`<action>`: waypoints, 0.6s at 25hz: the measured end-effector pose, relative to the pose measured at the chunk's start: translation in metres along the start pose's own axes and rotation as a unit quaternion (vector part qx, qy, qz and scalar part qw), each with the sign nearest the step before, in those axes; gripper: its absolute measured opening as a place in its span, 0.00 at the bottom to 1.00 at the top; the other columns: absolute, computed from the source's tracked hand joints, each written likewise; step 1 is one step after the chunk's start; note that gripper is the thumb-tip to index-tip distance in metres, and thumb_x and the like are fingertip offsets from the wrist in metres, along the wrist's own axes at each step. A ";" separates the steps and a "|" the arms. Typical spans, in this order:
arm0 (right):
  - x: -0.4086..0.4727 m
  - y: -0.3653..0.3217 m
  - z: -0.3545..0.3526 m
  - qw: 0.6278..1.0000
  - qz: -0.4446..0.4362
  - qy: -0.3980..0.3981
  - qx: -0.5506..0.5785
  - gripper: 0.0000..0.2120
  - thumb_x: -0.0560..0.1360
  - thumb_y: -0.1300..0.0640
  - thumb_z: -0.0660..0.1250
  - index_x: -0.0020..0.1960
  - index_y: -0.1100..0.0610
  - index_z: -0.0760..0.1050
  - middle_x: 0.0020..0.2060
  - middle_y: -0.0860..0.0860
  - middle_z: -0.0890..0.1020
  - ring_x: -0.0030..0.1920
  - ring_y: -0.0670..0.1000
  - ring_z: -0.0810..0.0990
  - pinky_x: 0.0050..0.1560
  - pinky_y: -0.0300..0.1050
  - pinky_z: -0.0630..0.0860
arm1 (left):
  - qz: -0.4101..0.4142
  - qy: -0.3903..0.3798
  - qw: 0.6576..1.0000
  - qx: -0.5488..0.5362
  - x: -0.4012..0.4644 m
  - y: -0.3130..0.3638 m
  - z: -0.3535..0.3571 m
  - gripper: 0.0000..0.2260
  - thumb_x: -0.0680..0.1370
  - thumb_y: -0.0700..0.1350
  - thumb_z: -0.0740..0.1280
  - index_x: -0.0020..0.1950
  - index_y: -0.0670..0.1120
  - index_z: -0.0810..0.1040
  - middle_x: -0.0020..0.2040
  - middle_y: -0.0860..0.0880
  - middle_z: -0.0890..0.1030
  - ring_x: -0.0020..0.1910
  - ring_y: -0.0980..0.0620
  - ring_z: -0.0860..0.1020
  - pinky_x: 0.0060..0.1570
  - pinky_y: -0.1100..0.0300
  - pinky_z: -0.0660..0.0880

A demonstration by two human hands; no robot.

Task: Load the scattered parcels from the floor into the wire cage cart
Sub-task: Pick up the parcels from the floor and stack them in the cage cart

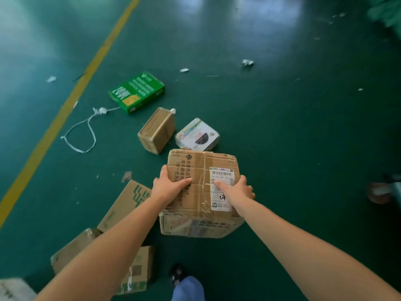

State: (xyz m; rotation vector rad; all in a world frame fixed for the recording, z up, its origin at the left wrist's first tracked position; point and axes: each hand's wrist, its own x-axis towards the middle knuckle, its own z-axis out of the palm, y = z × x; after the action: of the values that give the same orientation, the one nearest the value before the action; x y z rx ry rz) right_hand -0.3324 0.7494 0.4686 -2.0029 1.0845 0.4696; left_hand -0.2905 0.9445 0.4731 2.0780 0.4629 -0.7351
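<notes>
Both my hands are on one taped cardboard box (pixel 201 192) with a white shipping label (pixel 222 189) on top. My left hand (pixel 168 186) grips its left side, thumb curled over the top; my right hand (pixel 237 190) grips the right side, thumb lying across the label. Cannot tell whether the box is lifted or resting on the green floor (pixel 282 127). Just beyond it lie a small brown box (pixel 156 130) and, beside that, a white printed box (pixel 197 134). Farther off, near the yellow line (pixel 71 101), a green box (pixel 136 92), with a loop of white string (pixel 86 131) next to it. Near my left forearm, more brown cartons (pixel 123 205) lie on the floor. Paper scraps (pixel 247 62) are scattered farther out. My shoe (pixel 176 273) shows at the bottom edge.
</notes>
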 end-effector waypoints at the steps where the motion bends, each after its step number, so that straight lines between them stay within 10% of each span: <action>1: -0.004 0.005 -0.030 1.000 -0.005 0.010 0.005 0.43 0.69 0.35 0.70 0.75 0.51 0.55 0.68 0.57 0.66 0.68 0.59 0.64 0.62 0.56 0.70 | 0.021 -0.009 1.000 -0.007 -0.015 0.023 0.012 0.45 0.56 0.72 0.71 0.69 0.59 0.61 0.62 0.48 0.75 0.56 0.45 0.77 0.59 0.42 0.75; 9: -0.042 0.100 -0.273 0.987 -0.056 0.142 0.047 0.42 0.71 0.33 0.66 0.76 0.50 0.53 0.69 0.56 0.65 0.69 0.58 0.64 0.58 0.54 0.71 | 0.152 -0.107 0.981 -0.064 -0.151 0.183 0.152 0.28 0.71 0.51 0.76 0.64 0.48 0.67 0.55 0.48 0.78 0.48 0.50 0.79 0.40 0.54 0.78; 15: -0.054 0.177 -0.401 0.969 -0.027 0.228 0.095 0.44 0.70 0.32 0.66 0.77 0.48 0.51 0.69 0.56 0.66 0.68 0.59 0.66 0.63 0.56 0.71 | 0.200 -0.209 0.956 -0.054 -0.214 0.270 0.262 0.25 0.70 0.49 0.76 0.62 0.50 0.67 0.53 0.47 0.80 0.49 0.47 0.82 0.51 0.43 0.79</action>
State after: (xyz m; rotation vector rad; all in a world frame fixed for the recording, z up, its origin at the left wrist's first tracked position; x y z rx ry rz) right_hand -0.5269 0.4067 0.6666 -2.0088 1.2872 -0.1335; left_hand -0.3873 0.5649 0.6571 1.7675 -0.1495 -0.8498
